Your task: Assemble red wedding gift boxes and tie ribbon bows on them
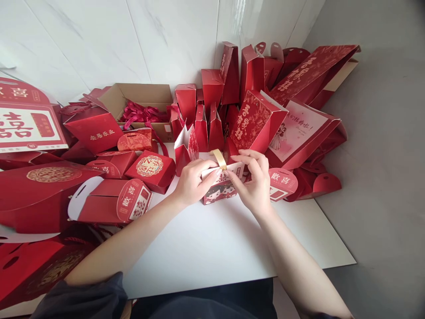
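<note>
On the white table [215, 248], the small cartoon-printed box [221, 189] stands upright between both hands: the left hand [192, 181] clasps its side to steady it, while the right hand [256, 180] pinches the top flap (fingertips closed on card) beside the gold ribbon loop [219, 159].

Dark sleeve [88, 294] on left arm; forearms bare.

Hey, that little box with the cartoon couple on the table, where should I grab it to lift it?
Probably take the gold ribbon loop from above: it arches over the top of the small cartoon box, which stands on the white table. The left hand and right hand cover its sides.
</note>
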A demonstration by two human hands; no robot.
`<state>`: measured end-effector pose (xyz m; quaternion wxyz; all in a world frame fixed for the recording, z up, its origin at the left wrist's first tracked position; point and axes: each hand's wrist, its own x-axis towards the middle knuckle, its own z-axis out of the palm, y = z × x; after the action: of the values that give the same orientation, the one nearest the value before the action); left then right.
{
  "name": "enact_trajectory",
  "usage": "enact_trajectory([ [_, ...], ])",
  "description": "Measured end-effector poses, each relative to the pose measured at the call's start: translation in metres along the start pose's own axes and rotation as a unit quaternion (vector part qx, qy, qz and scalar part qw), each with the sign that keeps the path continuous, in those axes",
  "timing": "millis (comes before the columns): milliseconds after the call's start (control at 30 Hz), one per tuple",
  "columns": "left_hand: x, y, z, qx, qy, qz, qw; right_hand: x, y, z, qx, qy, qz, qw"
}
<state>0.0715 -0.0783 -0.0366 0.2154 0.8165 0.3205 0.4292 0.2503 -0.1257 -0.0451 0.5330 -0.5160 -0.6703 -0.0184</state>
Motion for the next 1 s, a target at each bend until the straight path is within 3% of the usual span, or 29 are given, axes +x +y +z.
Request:
enact_trajectory([
  [200,0.0,0.005,0.0,-0.051,-0.03,-0.036,0.998,0.001,0.005,-0.001,0.13,-0.065,0.081,0.986],
  [400,0.002,0.007,0.002,-0.161,-0.042,-0.126,0.978,0.0,0.002,0.001,0.205,-0.104,0.116,0.966],
  [500,0.002,0.003,0.003,-0.142,-0.028,-0.124,0.982,0.0,0.001,0.0,0.229,-0.137,0.143,0.953],
  [600,0.001,0.0,0.005,-0.105,0.012,-0.111,0.988,0.0,0.001,-0.001,0.225,-0.126,0.175,0.95],
  [767,-0.001,-0.004,0.01,-0.094,0.11,-0.048,0.988,-0.004,0.004,-0.004,0.231,-0.119,0.126,0.957],
  [900,0.0,-0.008,0.011,-0.132,0.114,-0.034,0.984,-0.006,0.004,-0.002,0.264,-0.097,0.099,0.955],
  [1000,-0.001,-0.009,0.012,-0.112,0.127,-0.052,0.984,-0.01,0.0,0.003,0.231,-0.07,0.071,0.968],
])
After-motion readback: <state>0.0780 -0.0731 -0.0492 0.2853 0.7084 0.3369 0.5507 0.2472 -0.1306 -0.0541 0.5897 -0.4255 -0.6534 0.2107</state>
